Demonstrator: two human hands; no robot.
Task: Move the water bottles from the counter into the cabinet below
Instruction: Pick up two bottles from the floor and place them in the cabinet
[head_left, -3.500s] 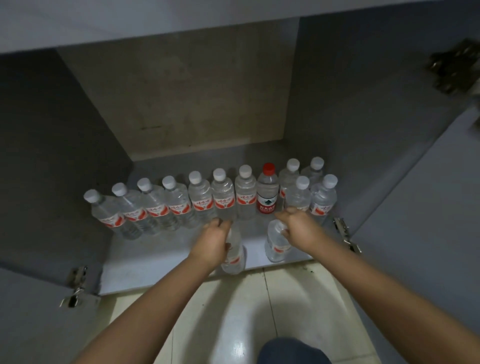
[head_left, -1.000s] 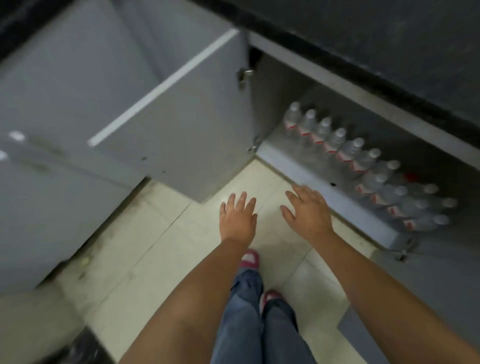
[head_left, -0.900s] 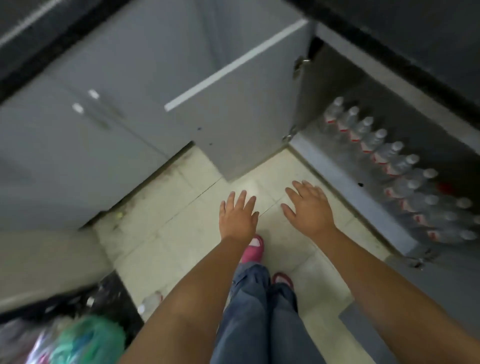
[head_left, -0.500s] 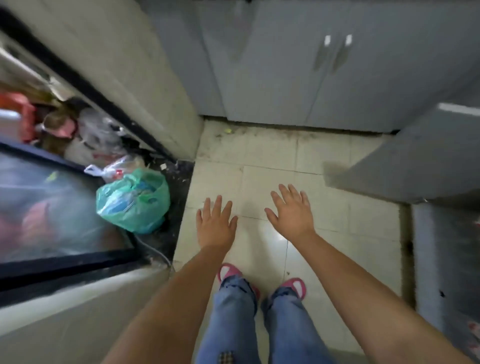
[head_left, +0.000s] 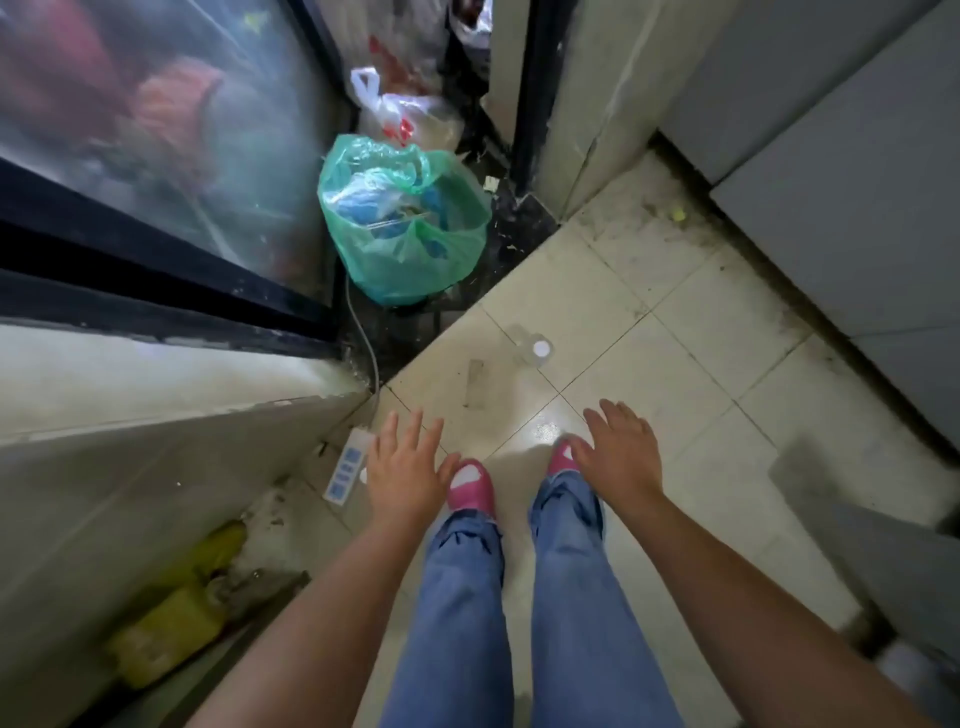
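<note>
Looking straight down, the view takes in both hands held palm-down and empty over the tiled floor (head_left: 649, 332). The left hand (head_left: 402, 475) is shown with fingers spread apart, hovering near the floor's left edge above a white power strip (head_left: 344, 470); the right hand (head_left: 621, 457) is likewise spread, nothing being gripped by either. A single water bottle (head_left: 535, 351) is seen standing upright on the floor ahead of the hands, its white cap facing the camera, so that its long axis runs vertically, almost along the line of sight. It lies forward of both hands and roughly between them, slightly nearer the right hand. No counter is in view, and the cabinet interior is not shown; only grey cabinet fronts (head_left: 852, 171) are visible along the floor's right edge. A green bag (head_left: 405, 223) is set at the floor's far left corner. The next reach is judged to be forward and downward.
</note>
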